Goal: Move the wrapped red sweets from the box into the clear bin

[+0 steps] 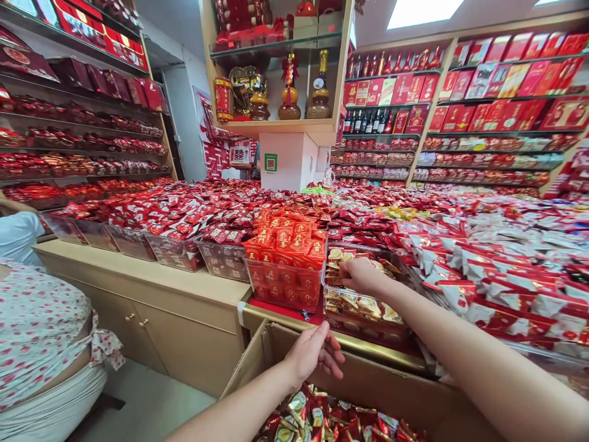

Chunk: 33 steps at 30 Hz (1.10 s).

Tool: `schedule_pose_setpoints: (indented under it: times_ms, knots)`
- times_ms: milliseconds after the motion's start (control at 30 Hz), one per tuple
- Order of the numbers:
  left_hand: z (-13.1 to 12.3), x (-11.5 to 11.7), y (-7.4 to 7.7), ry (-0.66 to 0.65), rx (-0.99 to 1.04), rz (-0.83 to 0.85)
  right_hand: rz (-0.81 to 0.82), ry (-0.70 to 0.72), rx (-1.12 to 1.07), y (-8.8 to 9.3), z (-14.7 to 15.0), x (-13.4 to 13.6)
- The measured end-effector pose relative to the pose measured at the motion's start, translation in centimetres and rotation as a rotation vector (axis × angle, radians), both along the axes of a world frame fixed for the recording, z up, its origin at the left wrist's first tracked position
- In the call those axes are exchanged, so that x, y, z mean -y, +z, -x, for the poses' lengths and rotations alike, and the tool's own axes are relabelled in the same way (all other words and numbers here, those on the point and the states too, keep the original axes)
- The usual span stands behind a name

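My left hand hovers over an open cardboard box, palm turned to the right, its fingers loosely curled and apart with nothing seen in them. Inside the box lies a heap of red and gold candy packets. My right hand reaches over a clear plastic bin of gold-wrapped candy packets. Its fingers are curled together, and what they hold, if anything, is hidden. Left of that bin stands a clear bin piled high with orange-red candy packets.
More clear bins of red packets line the wooden counter at left. White and red packets heap up at right. A person in a patterned top is at the left. A white pillar rises behind, below a display cabinet.
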<state>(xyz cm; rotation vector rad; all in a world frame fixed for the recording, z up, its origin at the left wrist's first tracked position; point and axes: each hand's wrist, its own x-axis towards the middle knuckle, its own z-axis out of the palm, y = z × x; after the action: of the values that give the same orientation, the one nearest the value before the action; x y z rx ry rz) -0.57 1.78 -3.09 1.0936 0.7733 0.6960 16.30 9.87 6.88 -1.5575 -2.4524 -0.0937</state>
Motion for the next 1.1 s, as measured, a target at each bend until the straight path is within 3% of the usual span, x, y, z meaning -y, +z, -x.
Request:
schedule_pose_setpoints:
  times_ms: [300,733,833,933,1000,1067,1100]
  knots:
    - [-0.2,-0.1,0.1,-0.001,-0.010,0.010,0.225,0.064,0.109,-0.9,0.0,-1.1]
    - [-0.1,0.0,0.1,0.013,-0.018,-0.009,0.213,-0.019,0.074,-1.3,0.0,-1.3]
    - [0.1,0.0,0.7,-0.029,-0.035,-0.028,0.153,-0.042,0.008,-0.4,0.0,-0.9]
    - [0.6,0.3,0.9,-0.114,-0.138,-0.106,-0.111,-0.082,-0.121,1.4,0.5,1.4]
    - [1.3,0.7,0.4,-0.168,-0.299,-0.245,-0.343,-0.050,-0.250,1.8,1.3,4.4]
    - [2.2,1.1,-1.1,-0.190,-0.427,-0.368,-0.403,0.074,-0.295,0.5,2.1,8.2]
    - [2.6,1.3,-2.1,-0.197,-0.433,-0.381,-0.334,0.195,-0.240,-0.9,2.4,10.1]
